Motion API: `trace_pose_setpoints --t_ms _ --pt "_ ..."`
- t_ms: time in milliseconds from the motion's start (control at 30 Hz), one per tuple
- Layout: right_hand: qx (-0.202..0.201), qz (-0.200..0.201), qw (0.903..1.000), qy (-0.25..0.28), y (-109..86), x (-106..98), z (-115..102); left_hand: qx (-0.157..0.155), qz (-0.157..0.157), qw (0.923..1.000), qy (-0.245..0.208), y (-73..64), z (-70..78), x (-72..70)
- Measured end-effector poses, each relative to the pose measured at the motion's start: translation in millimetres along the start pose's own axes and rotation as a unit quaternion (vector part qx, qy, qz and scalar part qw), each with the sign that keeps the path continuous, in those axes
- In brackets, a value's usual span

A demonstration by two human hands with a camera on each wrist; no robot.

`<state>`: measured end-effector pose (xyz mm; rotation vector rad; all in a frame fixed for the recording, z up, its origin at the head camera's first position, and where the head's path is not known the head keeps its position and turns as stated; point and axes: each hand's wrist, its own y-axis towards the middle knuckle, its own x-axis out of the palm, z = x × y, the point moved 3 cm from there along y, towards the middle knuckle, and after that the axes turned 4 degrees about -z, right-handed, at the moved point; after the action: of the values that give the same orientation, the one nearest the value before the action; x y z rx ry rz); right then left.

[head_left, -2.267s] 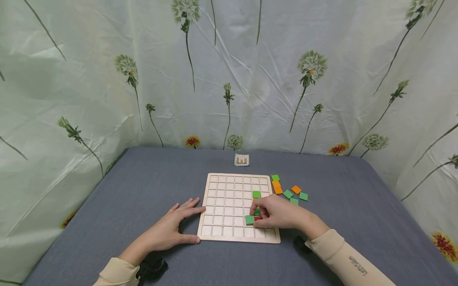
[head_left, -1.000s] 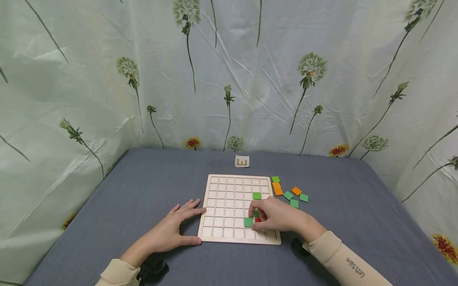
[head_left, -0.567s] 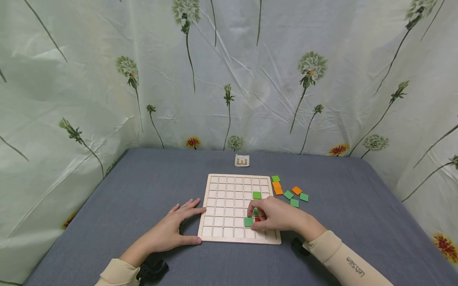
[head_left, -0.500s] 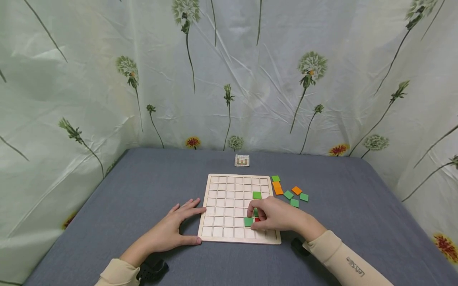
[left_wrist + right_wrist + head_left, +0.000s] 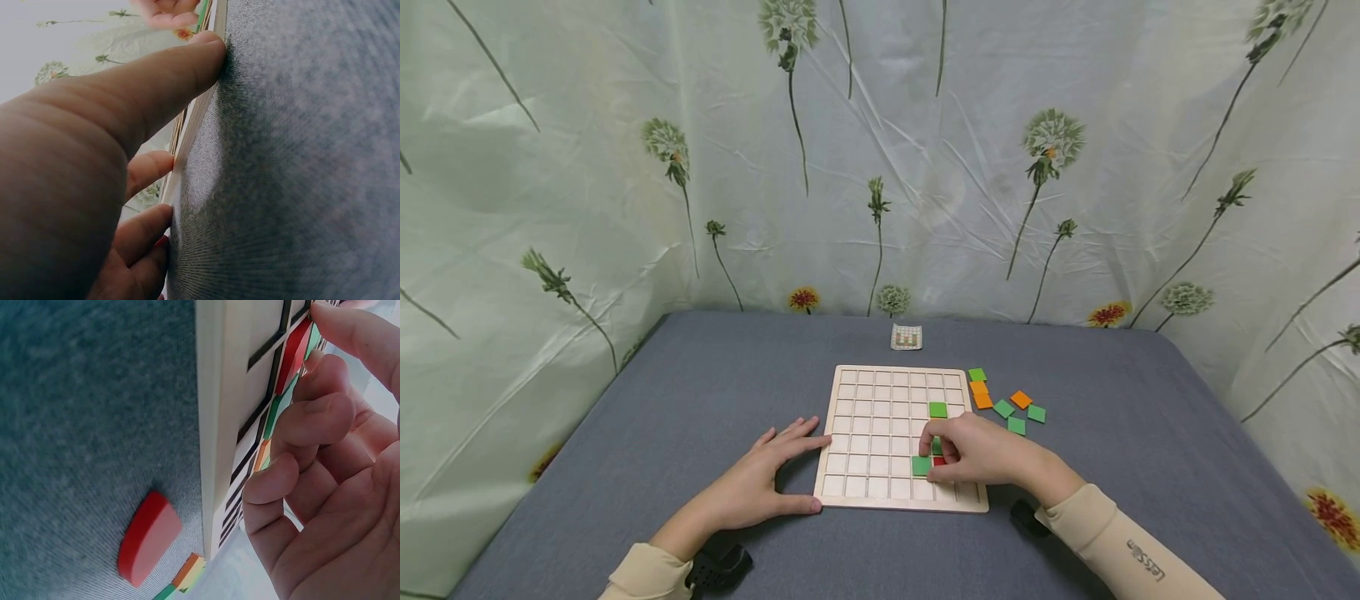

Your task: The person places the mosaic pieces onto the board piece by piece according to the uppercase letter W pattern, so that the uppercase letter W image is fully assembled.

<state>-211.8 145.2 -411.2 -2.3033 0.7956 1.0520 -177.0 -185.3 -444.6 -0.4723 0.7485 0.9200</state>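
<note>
A wooden grid board [image 5: 868, 400] lies on the cloth. My left hand [image 5: 767, 475] rests at its left side, fingers spread; in the left wrist view the thumb [image 5: 181, 72] touches the board's edge. Over the right part my right hand [image 5: 981, 450] pinches a green square tile [image 5: 921, 466] between thumb and curled index finger, with the tile low in a cell. Right beside that tile is a red tile [image 5: 938, 461], partly covered by the hand. Behind it come a darker green tile [image 5: 936, 447] and a light green tile [image 5: 937, 409]. An orange tile [image 5: 262, 455] shows in the right wrist view.
Loose tiles lie right of the board: a light green tile [image 5: 977, 375], orange tiles [image 5: 982, 402] and several green tiles [image 5: 1017, 427]. A red tile [image 5: 150, 537] on the cloth shows in the right wrist view. Behind the board lies a small pattern card [image 5: 906, 337].
Since the earliest frame my right hand has shifted slightly left and toward me, and the green tile with it. Over the last half second the hands have stayed nearly still.
</note>
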Motion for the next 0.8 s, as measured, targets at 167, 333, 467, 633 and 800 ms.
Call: trace_pose_setpoints --t_ms 167,333,467,633,800 --pt "-0.003 0.002 1.0 -0.002 -0.7 0 1 -0.001 -0.001 1.0 0.0 -0.6 0.7 -0.7" --pt "-0.005 0.005 1.0 0.0 -1.7 0 2 0.0 0.0 1.0 -0.001 -0.7 0.5 -0.6" --pt "-0.009 0.005 0.9999 0.0 -3.3 -2 1 -0.001 -0.001 1.0 -0.001 -0.2 -0.6 -0.1" --pt "-0.001 0.01 0.9999 0.009 -8.1 -10 3 -0.002 -0.002 1.0 -0.001 0.2 -0.9 0.2" --pt "0.018 0.03 0.9994 0.002 -16.2 -24 11 -0.003 -0.003 1.0 -0.005 0.0 -0.3 0.0"
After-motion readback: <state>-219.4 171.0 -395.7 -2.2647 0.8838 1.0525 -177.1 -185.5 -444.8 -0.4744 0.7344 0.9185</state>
